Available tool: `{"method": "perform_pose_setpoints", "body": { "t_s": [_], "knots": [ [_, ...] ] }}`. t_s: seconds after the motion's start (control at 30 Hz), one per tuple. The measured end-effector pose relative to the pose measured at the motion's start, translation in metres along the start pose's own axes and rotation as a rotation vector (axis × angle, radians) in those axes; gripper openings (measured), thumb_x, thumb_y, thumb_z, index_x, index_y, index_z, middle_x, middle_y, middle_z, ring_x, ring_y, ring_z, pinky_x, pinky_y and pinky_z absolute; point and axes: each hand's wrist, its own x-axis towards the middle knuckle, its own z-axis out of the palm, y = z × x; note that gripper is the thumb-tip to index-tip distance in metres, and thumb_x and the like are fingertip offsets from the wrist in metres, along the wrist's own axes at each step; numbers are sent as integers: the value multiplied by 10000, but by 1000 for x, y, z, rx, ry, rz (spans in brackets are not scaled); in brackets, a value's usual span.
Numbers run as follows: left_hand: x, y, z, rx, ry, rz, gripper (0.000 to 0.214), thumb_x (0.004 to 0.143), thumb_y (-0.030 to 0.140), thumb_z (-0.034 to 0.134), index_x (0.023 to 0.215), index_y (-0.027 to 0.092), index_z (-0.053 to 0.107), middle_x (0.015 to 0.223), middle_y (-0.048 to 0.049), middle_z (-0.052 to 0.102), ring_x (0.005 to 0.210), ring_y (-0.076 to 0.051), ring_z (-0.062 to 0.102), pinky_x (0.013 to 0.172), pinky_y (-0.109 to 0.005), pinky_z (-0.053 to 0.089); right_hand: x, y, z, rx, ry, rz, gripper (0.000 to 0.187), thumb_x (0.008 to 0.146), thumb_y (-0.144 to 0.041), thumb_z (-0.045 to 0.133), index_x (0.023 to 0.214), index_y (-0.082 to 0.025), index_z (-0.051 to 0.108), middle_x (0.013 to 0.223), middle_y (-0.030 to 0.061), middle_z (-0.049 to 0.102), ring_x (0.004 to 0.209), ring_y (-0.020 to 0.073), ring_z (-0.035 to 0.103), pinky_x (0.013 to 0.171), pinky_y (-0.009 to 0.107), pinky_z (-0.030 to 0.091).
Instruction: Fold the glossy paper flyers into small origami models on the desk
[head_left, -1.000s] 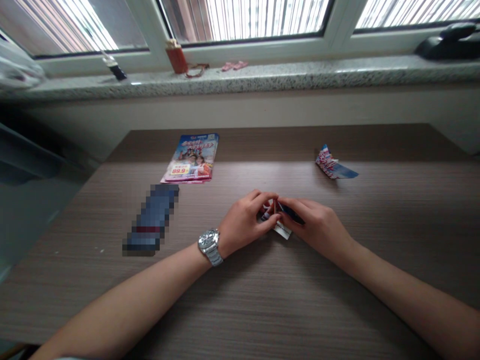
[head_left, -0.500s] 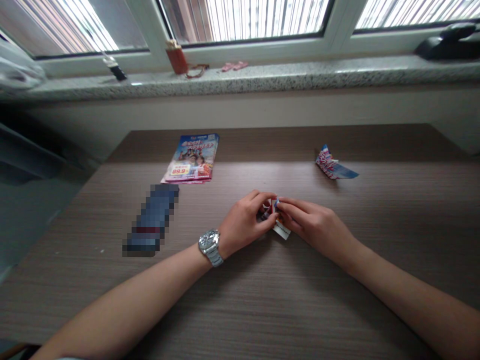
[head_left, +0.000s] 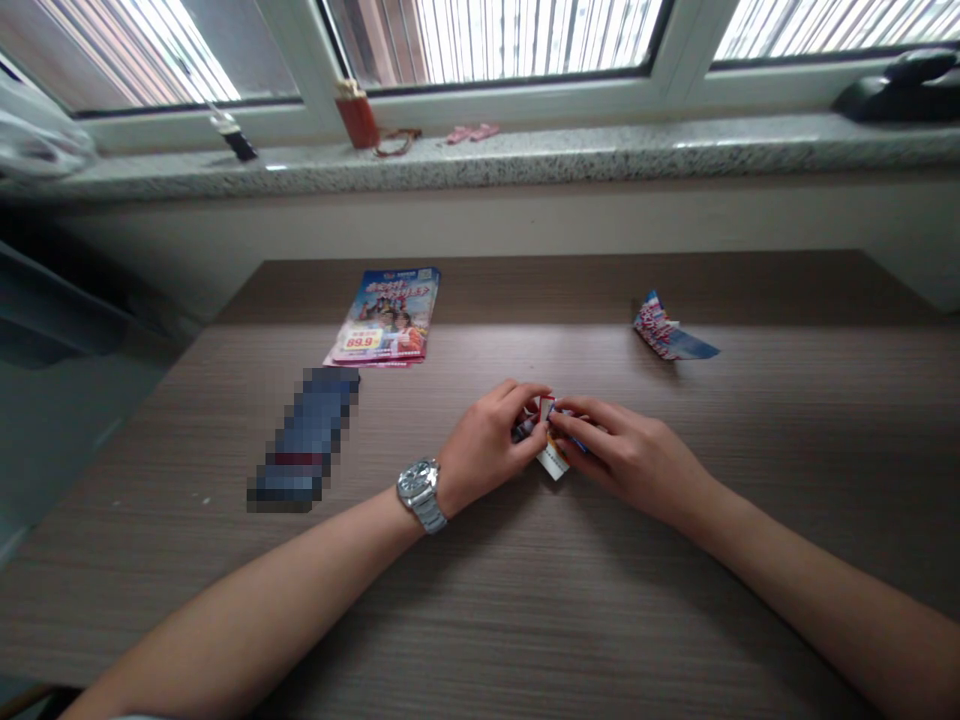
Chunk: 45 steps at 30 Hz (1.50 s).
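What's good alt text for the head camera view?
A person's left hand and right hand hold printed paper over a brown table. Beyond them lie stacked flyers to the left and a folded paper piece to the right.

Both bare forearms slant inward, the left forearm [head_left: 277, 590] reaching back from the left hand [head_left: 499, 435] and the right forearm [head_left: 810, 585] reaching back from the right hand [head_left: 634, 445]. I see the backs of both hands turned upward. The left one is rounded in a pinch, index finger arched over and thumb extended below. Just beside its tips, the right one's fingers reach across, bent and gathered close in a pinch.
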Motion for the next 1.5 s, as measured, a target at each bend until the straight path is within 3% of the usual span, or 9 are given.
{"method": "perform_pose_setpoints", "body": {
  "t_s": [0.2,0.63,0.87,1.03,1.2,1.5],
  "knots": [
    [-2,-3,-1,-13,-6,2,316,921,179,596,1237,188,589,1094,-71,644,919,-159,640,874,-311,530,-2,3,0,103,-4,-9,279,983,-265,547,1225,-227,680,1237,121,716,1074,274,706,908,441,604],
    [-3,-3,-4,-15,-20,8,390,923,210,624,1305,203,543,1101,-69,631,980,-175,639,901,-321,521,-6,10,6,187,4,11,279,968,-248,570,1231,-216,659,1297,146,643,1146,260,641,962,448,563],
    [-2,-3,-6,9,-48,17,202,904,235,670,1095,207,609,1090,-59,611,1000,-195,617,895,-331,510,-7,12,6,301,44,74,257,964,-197,562,1197,-232,662,1246,107,664,1118,220,657,967,381,555],
    [-1,-6,-6,16,-73,25,160,906,260,685,1051,204,649,1075,-61,599,991,-197,604,901,-332,504,-8,14,4,288,127,163,231,971,-182,549,1185,-213,631,1190,108,680,1081,217,665,954,382,552],
    [-1,-9,-6,-14,-65,59,165,900,265,699,1053,208,670,1079,-60,610,984,-189,614,901,-322,510,-9,19,9,217,53,103,357,976,-208,551,1329,-232,602,1329,142,610,1192,265,603,995,445,528],
    [-1,-6,-6,-47,-22,82,126,970,265,606,1021,185,689,1061,-65,625,966,-159,627,907,-302,511,-8,20,12,242,68,67,346,972,-175,555,1305,-228,631,1224,112,679,1141,246,618,979,440,533]
  ]
}}
